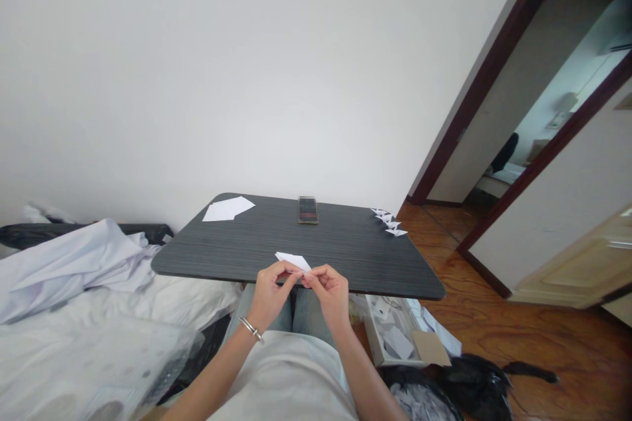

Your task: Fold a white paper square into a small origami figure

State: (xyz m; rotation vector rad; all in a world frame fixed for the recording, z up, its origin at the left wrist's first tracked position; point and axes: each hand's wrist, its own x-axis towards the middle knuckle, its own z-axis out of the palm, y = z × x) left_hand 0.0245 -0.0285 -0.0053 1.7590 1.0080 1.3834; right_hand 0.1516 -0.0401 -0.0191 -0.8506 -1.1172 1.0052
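A small piece of folded white paper [295,260] is pinched between my two hands at the front edge of the dark table [257,243]. My left hand [275,281] grips it with thumb and forefinger from the left. From the right, the thumb and fingers of my right hand [328,285] close on its near corner. The fingertips of both hands almost meet and hide part of the fold. Flat white paper sheets [230,208] lie overlapping at the table's far left. Several small folded paper shapes [390,222] stand in a row at the right edge.
A phone [308,210] lies at the table's back middle, near the white wall [296,79]. White cloth and plastic [89,263] are heaped at the left. Below the right side sit an open box [390,332] of papers and a black bag [474,381] on the wooden floor.
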